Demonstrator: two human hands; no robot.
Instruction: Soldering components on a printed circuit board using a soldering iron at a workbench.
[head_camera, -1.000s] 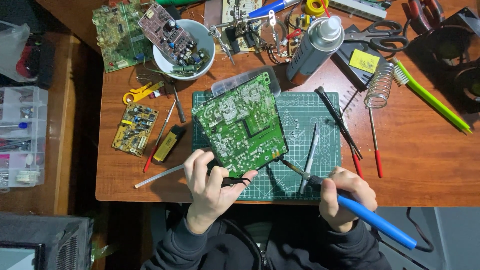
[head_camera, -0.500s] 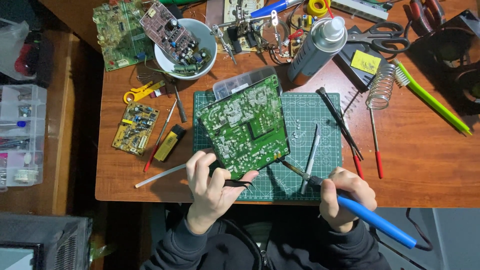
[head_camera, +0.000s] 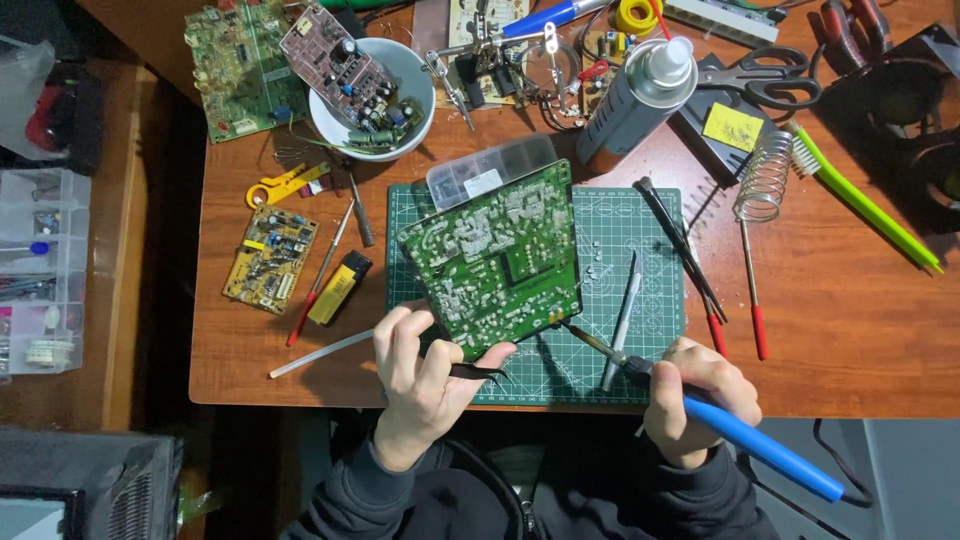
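The green circuit board (head_camera: 497, 262) is hiding most of a clear plastic box (head_camera: 490, 172); the picture's edge is cutting off the red-handled pliers (head_camera: 850, 25).

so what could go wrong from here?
1. The left hand props the green board tilted on its lower corner while also pinching tweezers; the board could slip or pivot under the iron.
2. The soldering iron in the right hand has its tip at the board's lower right edge, not far from the left fingers: a burn is possible if it slides.

Reddish wooden desk (head_camera: 850, 330), darker wooden side table (head_camera: 120, 300) at its left, dim floor.
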